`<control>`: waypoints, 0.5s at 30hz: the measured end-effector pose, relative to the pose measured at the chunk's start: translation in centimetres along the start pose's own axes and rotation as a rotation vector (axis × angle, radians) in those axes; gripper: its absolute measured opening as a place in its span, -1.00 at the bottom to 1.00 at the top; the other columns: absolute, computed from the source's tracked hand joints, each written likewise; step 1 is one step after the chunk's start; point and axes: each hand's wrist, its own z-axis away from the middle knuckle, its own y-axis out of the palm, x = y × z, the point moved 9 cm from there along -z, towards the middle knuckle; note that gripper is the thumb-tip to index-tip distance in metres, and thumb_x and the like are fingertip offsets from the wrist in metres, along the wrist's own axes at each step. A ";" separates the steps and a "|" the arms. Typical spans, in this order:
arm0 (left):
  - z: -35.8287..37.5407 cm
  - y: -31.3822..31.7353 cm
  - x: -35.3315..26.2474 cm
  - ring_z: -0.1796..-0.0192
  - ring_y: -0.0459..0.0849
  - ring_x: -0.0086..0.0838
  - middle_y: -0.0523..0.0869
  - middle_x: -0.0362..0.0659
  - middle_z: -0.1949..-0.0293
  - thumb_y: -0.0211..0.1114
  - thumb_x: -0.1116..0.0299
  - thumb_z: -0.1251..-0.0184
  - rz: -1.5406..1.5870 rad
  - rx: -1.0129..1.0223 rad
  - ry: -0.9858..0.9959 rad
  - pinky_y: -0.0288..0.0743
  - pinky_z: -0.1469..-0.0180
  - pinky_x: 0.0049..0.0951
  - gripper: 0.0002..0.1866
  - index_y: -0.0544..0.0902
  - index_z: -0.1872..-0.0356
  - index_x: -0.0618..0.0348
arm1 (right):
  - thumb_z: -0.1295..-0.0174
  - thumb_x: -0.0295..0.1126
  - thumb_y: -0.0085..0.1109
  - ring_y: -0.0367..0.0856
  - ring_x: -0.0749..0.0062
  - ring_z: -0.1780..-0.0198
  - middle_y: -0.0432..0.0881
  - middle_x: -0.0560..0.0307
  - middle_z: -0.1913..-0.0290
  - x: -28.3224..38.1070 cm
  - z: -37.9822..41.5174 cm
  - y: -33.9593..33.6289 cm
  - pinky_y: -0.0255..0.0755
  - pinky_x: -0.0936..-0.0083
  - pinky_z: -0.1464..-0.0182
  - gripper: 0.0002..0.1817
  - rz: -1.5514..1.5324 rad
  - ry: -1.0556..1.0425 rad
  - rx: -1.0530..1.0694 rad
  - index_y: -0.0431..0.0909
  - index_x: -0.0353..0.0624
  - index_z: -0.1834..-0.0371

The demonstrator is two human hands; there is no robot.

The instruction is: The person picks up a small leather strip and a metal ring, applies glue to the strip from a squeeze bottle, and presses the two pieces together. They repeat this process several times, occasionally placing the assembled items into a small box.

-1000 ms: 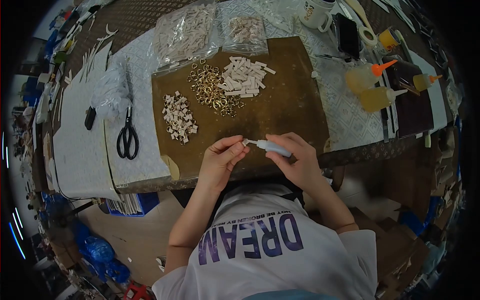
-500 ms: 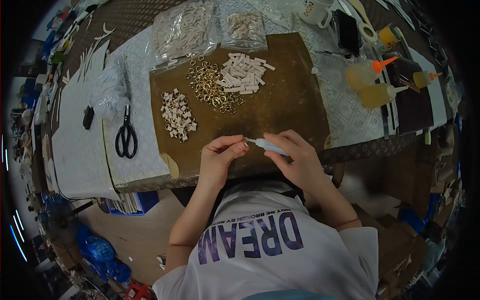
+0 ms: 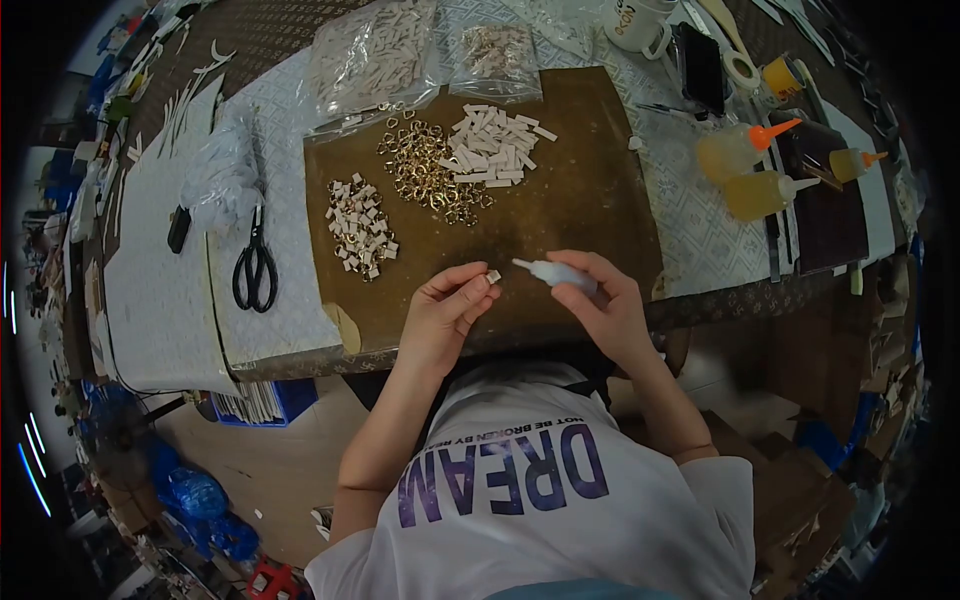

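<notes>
Between thumb and fingertips, my left hand (image 3: 450, 302) pinches a small white strip piece (image 3: 493, 276); whether a ring is on it I cannot make out. My right hand (image 3: 606, 299) is closed around a pale glue bottle (image 3: 562, 274) whose thin nozzle points left, a short gap from the white piece. Both hands are over the near part of the brown mat (image 3: 570, 200). Ahead of them lie a pile of gold metal rings (image 3: 425, 170), a pile of loose white strips (image 3: 495, 147) and a heap of white pieces with rings (image 3: 360, 228).
Black scissors (image 3: 255, 272) lie left of the mat. Clear bags of white pieces (image 3: 370, 60) are at the back. On the right stand yellow glue bottles (image 3: 757, 194), with a phone (image 3: 699, 70) and a mug (image 3: 637, 27) farther back.
My right hand has drawn the glue bottle to the right, so its nozzle is now apart from the white piece. My left hand keeps its pinch and has barely moved.
</notes>
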 end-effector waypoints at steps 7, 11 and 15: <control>0.1 0.1 -0.5 0.20 0.71 -0.49 0.72 -0.12 0.22 0.32 0.52 -0.23 -0.089 0.012 0.027 0.60 0.11 -0.59 -0.79 0.63 0.12 0.26 | -0.29 -0.48 0.12 0.52 0.48 -0.05 0.54 0.08 -0.03 -2.4 -0.7 -3.1 0.35 0.56 -0.14 -0.55 -0.413 0.022 -0.161 0.31 -0.29 -0.24; 0.4 0.3 -0.6 0.20 0.70 -0.49 0.72 -0.12 0.22 0.34 0.51 -0.21 -0.145 -0.007 0.036 0.58 0.09 -0.57 -0.78 0.63 0.12 0.28 | -0.30 -0.50 0.11 0.50 0.52 -0.05 0.56 0.11 -0.03 -3.0 -1.2 -4.7 0.33 0.58 -0.15 -0.57 -0.245 -0.045 -0.238 0.33 -0.28 -0.22; 0.3 0.3 -0.7 0.21 0.70 -0.50 0.72 -0.12 0.23 0.35 0.50 -0.20 -0.167 -0.011 0.037 0.58 0.10 -0.58 -0.77 0.62 0.12 0.29 | -0.29 -0.57 0.08 0.49 0.47 -0.12 0.55 0.09 -0.06 -2.8 -1.9 -5.7 0.33 0.56 -0.18 -0.59 -0.055 -0.142 -0.278 0.33 -0.27 -0.22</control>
